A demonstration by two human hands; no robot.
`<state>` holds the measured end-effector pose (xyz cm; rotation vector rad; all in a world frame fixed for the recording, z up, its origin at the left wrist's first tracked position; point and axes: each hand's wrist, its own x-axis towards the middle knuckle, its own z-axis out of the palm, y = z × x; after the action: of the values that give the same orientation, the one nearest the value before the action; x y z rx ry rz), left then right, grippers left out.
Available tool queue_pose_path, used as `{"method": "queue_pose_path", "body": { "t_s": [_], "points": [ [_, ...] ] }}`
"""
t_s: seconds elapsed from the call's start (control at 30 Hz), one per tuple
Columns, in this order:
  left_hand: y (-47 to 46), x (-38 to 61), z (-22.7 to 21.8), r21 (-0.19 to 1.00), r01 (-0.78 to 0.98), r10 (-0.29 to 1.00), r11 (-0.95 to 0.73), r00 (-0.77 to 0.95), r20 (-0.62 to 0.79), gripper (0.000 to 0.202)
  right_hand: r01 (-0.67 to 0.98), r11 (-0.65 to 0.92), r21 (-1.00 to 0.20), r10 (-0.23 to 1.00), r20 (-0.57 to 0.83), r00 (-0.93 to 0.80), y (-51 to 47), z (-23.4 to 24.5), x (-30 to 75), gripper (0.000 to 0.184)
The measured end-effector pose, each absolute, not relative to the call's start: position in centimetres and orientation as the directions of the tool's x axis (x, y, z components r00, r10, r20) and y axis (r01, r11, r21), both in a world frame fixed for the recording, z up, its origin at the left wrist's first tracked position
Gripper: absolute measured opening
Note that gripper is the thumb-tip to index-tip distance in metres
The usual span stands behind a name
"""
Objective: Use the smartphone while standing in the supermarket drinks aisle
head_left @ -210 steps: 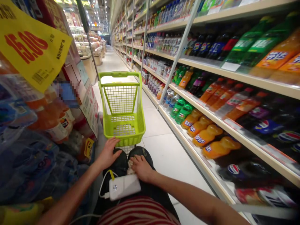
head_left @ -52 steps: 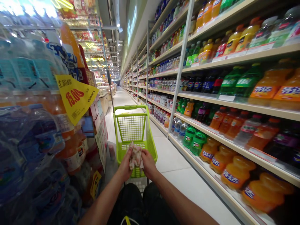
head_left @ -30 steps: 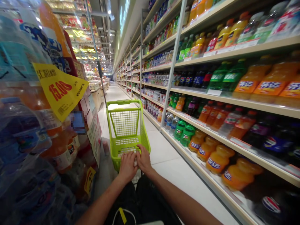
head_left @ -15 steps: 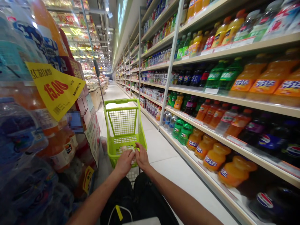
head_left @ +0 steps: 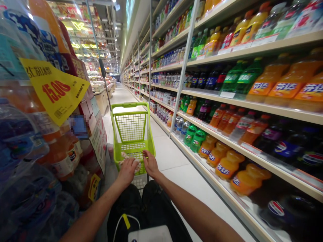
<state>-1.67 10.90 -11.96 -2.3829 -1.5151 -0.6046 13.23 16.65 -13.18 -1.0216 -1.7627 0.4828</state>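
Observation:
A pale beige, lumpy, rope-like thing [head_left: 137,164] is pinched in my left hand [head_left: 127,171]; one part of it sticks out beyond the fingertips and another lies to the right. My right hand [head_left: 150,164] is just beside it, its fingers partly bent and apart, with nothing visible in them. Both hands are over the near end of a lime-green shopping cart [head_left: 150,134] with a latticed basket. Inside, no goods can be made out. My forearms stretch forward above my dark-clothed knees.
Shelves of soft-drink bottles [head_left: 228,164] line the right side. Close on the left are stacked drinks with a yellow price sign [head_left: 57,90] and cartons [head_left: 97,148]. A pale tiled aisle [head_left: 161,148] runs ahead. A white device [head_left: 151,234] with a cable rests at my lap.
My right hand has separated from my left, which has moved slightly left with the beige thing, now showing more of it. The view has shifted a little.

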Motion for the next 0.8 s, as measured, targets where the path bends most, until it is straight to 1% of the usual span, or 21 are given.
{"method": "queue_pose_path", "body": {
  "t_s": [0.07, 0.17, 0.33, 0.5, 0.6, 0.7, 0.8],
  "points": [
    [11.3, -1.2, -11.8, 0.001, 0.885, 0.789, -0.466, 0.416, 0.452, 0.032, 0.437, 0.558, -0.705, 0.817, 0.558, -0.142, 16.8, -13.2, 13.4, 0.035],
    [10.9, -3.5, -11.1, -0.016, 0.860, 0.777, -0.511, 0.469, 0.420, 0.034, 0.448, 0.557, -0.700, 0.818, 0.556, -0.149, 16.9, -13.2, 13.8, 0.034],
    [9.4, -8.9, -10.1, -0.037, 0.868, 0.790, -0.496, 0.468, 0.397, 0.033, 0.432, 0.570, -0.699, 0.814, 0.553, -0.178, 16.8, -13.0, 14.2, 0.035],
    [10.3, -6.3, -11.0, -0.033, 0.874, 0.794, -0.485, 0.455, 0.404, 0.033, 0.465, 0.568, -0.679, 0.813, 0.552, -0.187, 16.8, -12.7, 13.6, 0.035],
    [11.2, -5.0, -11.1, -0.032, 0.851, 0.782, -0.524, 0.495, 0.379, 0.032, 0.496, 0.566, -0.659, 0.812, 0.551, -0.194, 16.9, -12.7, 13.8, 0.033],
    [11.1, -6.7, -10.3, -0.029, 0.825, 0.768, -0.564, 0.537, 0.348, 0.029, 0.505, 0.571, -0.647, 0.809, 0.548, -0.212, 17.2, -12.9, 14.7, 0.032],
    [10.5, -8.7, -9.6, -0.014, 0.823, 0.771, -0.568, 0.538, 0.340, 0.026, 0.498, 0.584, -0.641, 0.803, 0.544, -0.242, 17.3, -12.8, 15.4, 0.032]
  ]
}}
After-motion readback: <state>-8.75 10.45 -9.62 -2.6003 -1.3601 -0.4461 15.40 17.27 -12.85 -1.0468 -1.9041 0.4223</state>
